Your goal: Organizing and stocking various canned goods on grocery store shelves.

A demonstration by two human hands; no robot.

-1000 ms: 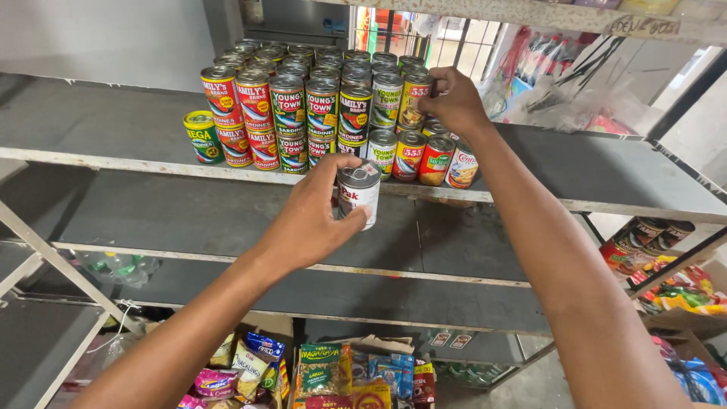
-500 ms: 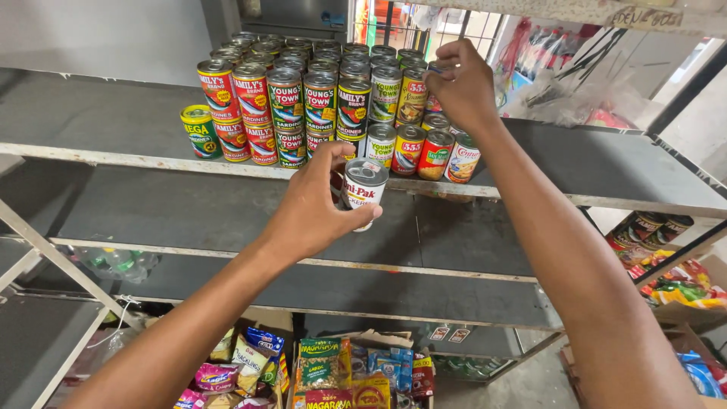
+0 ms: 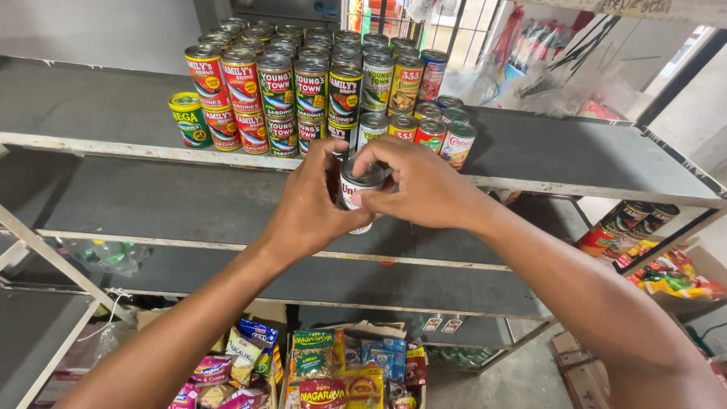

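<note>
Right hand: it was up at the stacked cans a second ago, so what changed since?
The right hand left the stacked cans, came down and took hold of the small can from the right. The left hand kept its grip on that can, in front of the shelf. The stack looks unchanged.

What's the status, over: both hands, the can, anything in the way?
Left hand and right hand both gripping one can. Can upright, held in front of the shelf. Stacked cans behind it, apart. Nothing in the way.
</note>
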